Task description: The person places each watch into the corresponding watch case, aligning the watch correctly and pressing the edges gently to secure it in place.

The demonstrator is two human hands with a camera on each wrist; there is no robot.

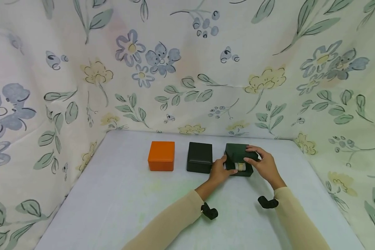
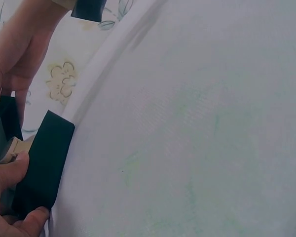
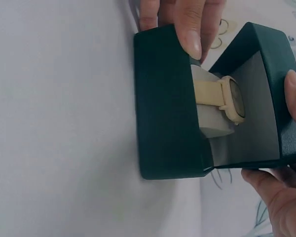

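A dark green watch box [image 3: 165, 106] stands at the right of the row with its lid [image 3: 272, 66] raised partway. Inside, a watch [image 3: 233, 101] with a cream strap is wrapped round a pale cushion [image 3: 213, 122]; its dial faces the lid. My left hand [image 1: 219, 172] grips the base at its left side, thumb over the front rim and fingers against the outside. With my right hand [image 1: 266, 167] I hold the lid by its right side, thumb at its front edge. In the left wrist view the box [image 2: 45, 165] shows from its front.
A closed black box [image 1: 199, 157] sits just left of my left hand. Farther left is a closed orange box [image 1: 161, 156]. All rest on a white-covered table [image 1: 128, 208], with a floral cloth [image 1: 187, 69] hanging behind and along the sides.
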